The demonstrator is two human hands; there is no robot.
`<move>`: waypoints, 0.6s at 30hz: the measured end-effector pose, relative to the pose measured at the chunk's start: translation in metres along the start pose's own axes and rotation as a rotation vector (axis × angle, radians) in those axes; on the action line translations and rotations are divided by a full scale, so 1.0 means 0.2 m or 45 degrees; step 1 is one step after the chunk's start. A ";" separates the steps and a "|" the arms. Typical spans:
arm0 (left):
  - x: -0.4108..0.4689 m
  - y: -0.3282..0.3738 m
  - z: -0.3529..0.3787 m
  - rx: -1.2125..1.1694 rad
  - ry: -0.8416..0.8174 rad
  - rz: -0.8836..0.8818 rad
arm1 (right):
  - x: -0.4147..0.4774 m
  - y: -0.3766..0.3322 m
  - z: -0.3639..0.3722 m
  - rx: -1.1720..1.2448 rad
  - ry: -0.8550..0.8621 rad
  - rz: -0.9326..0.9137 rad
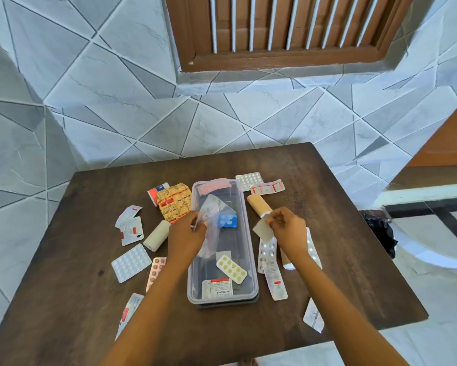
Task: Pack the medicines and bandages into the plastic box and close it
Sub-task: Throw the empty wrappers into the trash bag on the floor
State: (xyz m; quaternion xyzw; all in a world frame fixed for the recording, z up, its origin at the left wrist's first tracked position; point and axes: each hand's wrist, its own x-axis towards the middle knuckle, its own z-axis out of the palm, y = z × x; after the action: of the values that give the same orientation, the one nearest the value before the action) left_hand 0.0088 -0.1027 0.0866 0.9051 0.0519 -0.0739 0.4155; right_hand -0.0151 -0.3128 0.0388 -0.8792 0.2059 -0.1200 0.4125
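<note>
A dark wooden table is being occupied at its middle by the open clear plastic box, with pill strips and bandage rolls lying around it and a yellow pill strip lying inside. Over the box, a clear plastic bag is being pinched by the left hand. Just right of the box, a small grey card is being gripped by the right hand.

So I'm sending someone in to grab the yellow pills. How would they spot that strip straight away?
Find the clear plastic box in the middle of the dark wooden table. Inside it, towards the near end, lies the blister strip, set diagonally. It alone holds round pale yellow tablets in two rows; the pack further in is blue.
</note>
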 end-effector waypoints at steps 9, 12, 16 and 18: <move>-0.07 0.18 0.23 -0.029 -0.151 0.235 | -0.14 0.02 -0.36 0.132 0.196 0.083; -0.14 0.28 0.37 -0.044 -0.179 0.268 | -0.17 0.13 -0.52 0.211 0.255 0.155; -0.25 0.43 0.61 -0.034 -0.196 0.277 | -0.16 0.33 -0.75 0.242 0.292 0.238; -0.30 0.51 0.75 -0.053 -0.208 0.253 | -0.14 0.44 -0.88 0.281 0.306 0.267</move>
State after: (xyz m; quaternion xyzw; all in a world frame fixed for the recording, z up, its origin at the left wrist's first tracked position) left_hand -0.0472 -0.2842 0.0762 0.8880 -0.0706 -0.1046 0.4422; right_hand -0.1296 -0.4692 0.0799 -0.7818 0.3299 -0.2024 0.4889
